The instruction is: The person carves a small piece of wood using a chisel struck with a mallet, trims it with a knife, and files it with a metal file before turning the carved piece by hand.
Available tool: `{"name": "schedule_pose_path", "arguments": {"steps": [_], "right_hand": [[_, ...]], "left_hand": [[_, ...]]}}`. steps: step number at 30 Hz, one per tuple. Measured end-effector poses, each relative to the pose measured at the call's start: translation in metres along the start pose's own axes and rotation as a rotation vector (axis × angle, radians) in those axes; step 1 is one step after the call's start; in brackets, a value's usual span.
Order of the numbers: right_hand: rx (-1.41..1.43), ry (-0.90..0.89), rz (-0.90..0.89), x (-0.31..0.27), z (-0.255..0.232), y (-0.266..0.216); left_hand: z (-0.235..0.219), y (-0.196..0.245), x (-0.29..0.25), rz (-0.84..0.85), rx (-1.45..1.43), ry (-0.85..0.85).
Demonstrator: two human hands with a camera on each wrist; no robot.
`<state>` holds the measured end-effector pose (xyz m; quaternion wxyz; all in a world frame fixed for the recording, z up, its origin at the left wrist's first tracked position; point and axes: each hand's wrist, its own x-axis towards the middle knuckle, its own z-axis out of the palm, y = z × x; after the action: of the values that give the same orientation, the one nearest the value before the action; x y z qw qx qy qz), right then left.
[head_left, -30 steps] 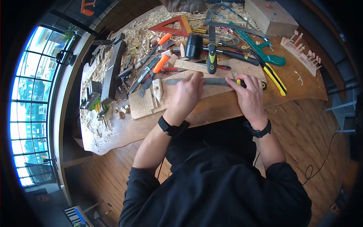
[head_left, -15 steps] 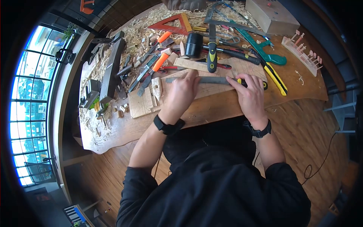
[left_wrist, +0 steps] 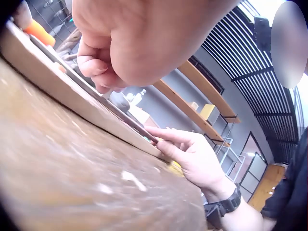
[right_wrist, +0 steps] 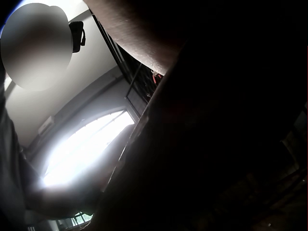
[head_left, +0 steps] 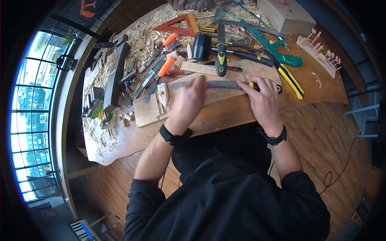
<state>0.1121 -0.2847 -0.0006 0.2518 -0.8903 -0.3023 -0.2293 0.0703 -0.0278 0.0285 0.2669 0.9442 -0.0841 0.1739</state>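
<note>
A flat grey file [head_left: 225, 84] lies lengthwise over a pale marked board [head_left: 146, 111]. My right hand [head_left: 264, 96] grips its black and yellow handle, thumb and fingertips at the blade's base. Over the blade's other end is my left hand [head_left: 189, 102], fingers curled downward; whether they pinch something small is unclear. In the left wrist view the curled left hand [left_wrist: 130, 43] is close above the blade, with the right hand [left_wrist: 195, 159] at the far end. The right wrist view is mostly dark and shows no clear hand work.
Beyond the board are a black mallet [head_left: 201, 47], a yellow-black rasp [head_left: 221, 60], a red square [head_left: 177, 26], a green saw [head_left: 277, 50] and a yellow-black tool [head_left: 290, 82]. A pointed wood piece [head_left: 163, 94] rests left of the file. Shavings cover the back and left.
My left hand has shifted left along the blade, its forearm also moving left. The right hand keeps its grip; the whole head view has shifted slightly.
</note>
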Motion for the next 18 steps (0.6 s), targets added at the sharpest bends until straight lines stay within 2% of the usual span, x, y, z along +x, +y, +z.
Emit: {"name": "schedule_pose_path", "arguments": {"steps": [1, 4, 7, 8, 9, 11, 13, 14, 17, 18], "right_hand": [[0.0, 0.008, -0.006, 0.0, 0.0, 0.0], [0.0, 0.019, -0.003, 0.0, 0.0, 0.0], [-0.006, 0.013, -0.01, -0.001, 0.0, 0.001], [-0.01, 0.009, -0.011, 0.0, 0.001, 0.002], [-0.012, 0.008, -0.02, 0.001, 0.002, 0.001], [-0.018, 0.007, -0.01, 0.0, 0.001, 0.001], [-0.014, 0.01, -0.005, 0.0, 0.0, 0.001], [-0.005, 0.012, 0.001, -0.001, 0.0, 0.0], [-0.001, 0.032, -0.012, 0.0, -0.001, 0.0], [0.0, 0.03, -0.011, -0.002, 0.0, 0.0]], "left_hand": [[-0.006, -0.013, -0.001, 0.008, 0.085, 0.038], [-0.019, -0.033, -0.001, -0.042, 0.07, 0.098], [-0.002, -0.015, 0.004, -0.03, 0.101, 0.061], [0.004, -0.002, 0.004, -0.083, 0.003, 0.005], [0.011, 0.005, 0.007, -0.002, -0.06, 0.078], [0.009, 0.005, 0.004, -0.004, -0.044, 0.042], [-0.001, -0.012, -0.002, -0.005, 0.04, 0.024], [-0.004, -0.025, -0.005, 0.029, 0.087, 0.091], [-0.017, -0.035, -0.004, -0.103, 0.095, 0.108], [-0.013, -0.032, -0.002, -0.094, 0.076, 0.105]]}}
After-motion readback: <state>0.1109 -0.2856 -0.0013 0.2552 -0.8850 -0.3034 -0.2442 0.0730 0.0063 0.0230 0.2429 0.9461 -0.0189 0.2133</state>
